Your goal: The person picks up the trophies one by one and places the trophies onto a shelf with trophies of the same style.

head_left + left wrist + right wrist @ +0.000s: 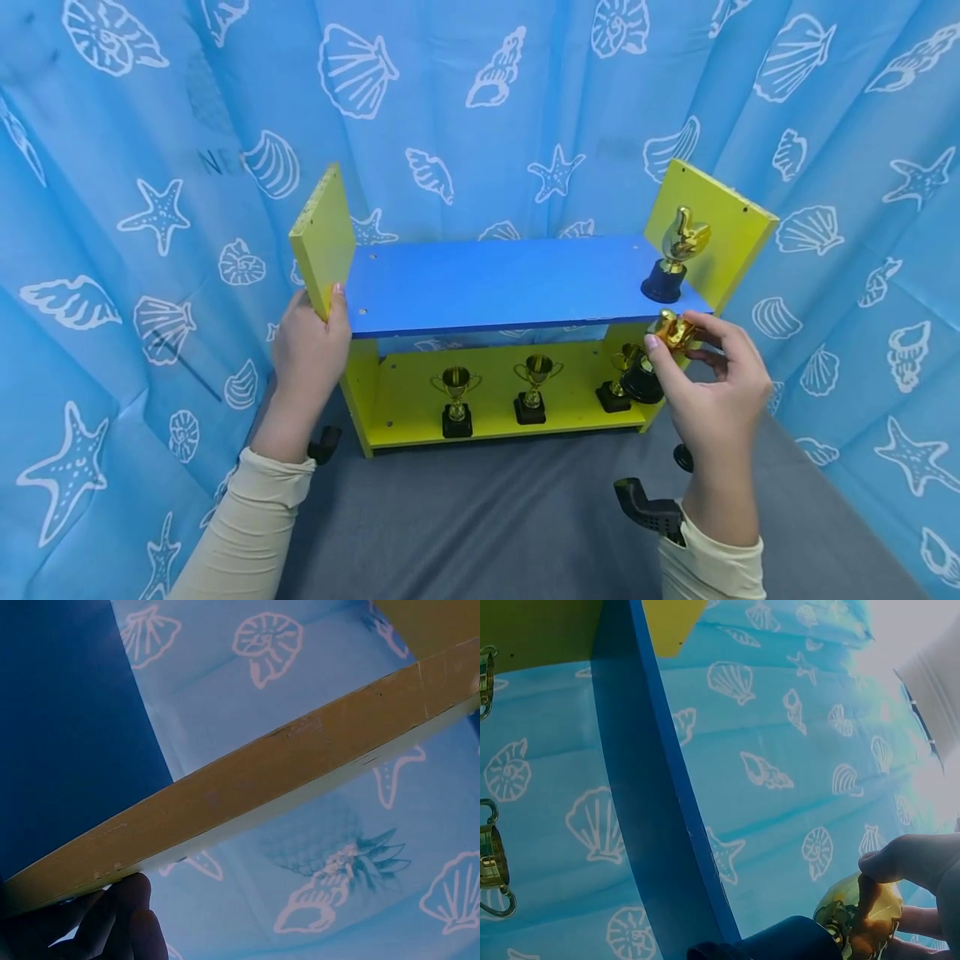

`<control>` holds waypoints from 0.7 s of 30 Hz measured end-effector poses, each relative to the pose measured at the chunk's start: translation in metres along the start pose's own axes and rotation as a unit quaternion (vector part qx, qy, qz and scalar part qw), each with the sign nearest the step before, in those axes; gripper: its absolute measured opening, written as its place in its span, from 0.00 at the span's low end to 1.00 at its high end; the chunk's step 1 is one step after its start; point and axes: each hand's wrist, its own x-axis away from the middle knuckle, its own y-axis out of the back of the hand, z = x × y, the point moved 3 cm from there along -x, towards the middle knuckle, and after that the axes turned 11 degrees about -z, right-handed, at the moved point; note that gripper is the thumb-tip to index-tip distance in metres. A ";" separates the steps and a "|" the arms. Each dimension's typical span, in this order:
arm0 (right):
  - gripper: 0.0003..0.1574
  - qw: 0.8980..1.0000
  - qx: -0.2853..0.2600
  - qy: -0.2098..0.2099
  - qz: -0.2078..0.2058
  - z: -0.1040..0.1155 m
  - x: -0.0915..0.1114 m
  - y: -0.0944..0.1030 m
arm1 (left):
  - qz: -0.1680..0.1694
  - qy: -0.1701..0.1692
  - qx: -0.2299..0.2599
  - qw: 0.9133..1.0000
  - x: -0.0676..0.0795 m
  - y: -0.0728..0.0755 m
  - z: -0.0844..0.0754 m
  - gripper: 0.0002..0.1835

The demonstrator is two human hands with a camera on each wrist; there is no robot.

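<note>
My left hand (306, 354) grips the lower front corner of the yellow left side panel (324, 242) of a shelf. In the left wrist view its dark fingers (124, 915) lie along that panel's edge. My right hand (720, 392) pinches the gold top of a trophy (675, 331) with a round black base, in front of the shelf's right end; the trophy is tilted, base down to the left. A similar gold trophy (663, 282) stands upright on the blue upper board (487, 279), at its right end. In the right wrist view thumb and fingers hold the gold top (847, 907).
On the yellow lower board (412, 383) stand a left cup trophy (457, 417), a middle cup trophy (531, 404) and a right one (613, 398), partly hidden by the held trophy. A small black round object (683, 457) lies beside my right wrist. Blue shell-patterned curtain (465, 125) hangs behind.
</note>
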 end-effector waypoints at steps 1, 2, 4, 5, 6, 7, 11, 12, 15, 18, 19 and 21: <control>0.27 1.000 -0.004 0.003 0.000 0.001 0.000 -0.001 | 0.001 0.000 0.000 1.000 0.000 0.000 0.000 0.29; 0.27 1.000 -0.005 0.007 0.003 0.002 -0.001 -0.001 | 0.001 0.000 0.000 1.000 0.000 0.000 0.000 0.29; 0.27 1.000 -0.008 0.010 0.005 0.003 -0.001 -0.002 | 0.002 -0.001 0.001 1.000 0.000 0.000 0.000 0.29; 0.27 1.000 -0.007 0.011 0.006 0.003 -0.001 -0.003 | 0.002 -0.001 0.001 1.000 0.000 0.000 0.000 0.29; 0.28 1.000 -0.008 0.009 0.005 0.003 -0.001 -0.003 | 0.001 -0.001 0.002 1.000 0.000 0.000 0.000 0.29; 0.28 1.000 -0.009 0.006 0.003 0.003 -0.001 -0.004 | 0.001 -0.001 0.002 1.000 0.000 0.000 0.000 0.29; 0.28 1.000 -0.010 0.002 0.003 0.003 -0.002 -0.006 | -0.001 -0.002 0.002 1.000 0.000 -0.001 0.001 0.29; 0.28 1.000 -0.012 -0.001 0.001 0.004 -0.002 -0.006 | -0.002 -0.002 0.002 1.000 0.000 -0.001 0.001 0.29; 0.28 1.000 -0.012 0.001 0.001 0.005 -0.004 -0.008 | -0.005 -0.002 0.002 1.000 0.000 -0.001 0.001 0.30; 0.28 1.000 -0.012 0.005 -0.001 0.006 -0.005 -0.010 | -0.006 -0.001 0.002 1.000 0.000 -0.001 0.001 0.30; 0.27 1.000 -0.011 0.009 0.001 0.006 -0.005 -0.010 | -0.006 -0.001 0.002 1.000 0.000 -0.001 0.001 0.30; 0.27 1.000 -0.010 0.016 0.005 0.007 -0.007 -0.011 | -0.005 -0.001 0.004 1.000 -0.001 -0.001 0.001 0.30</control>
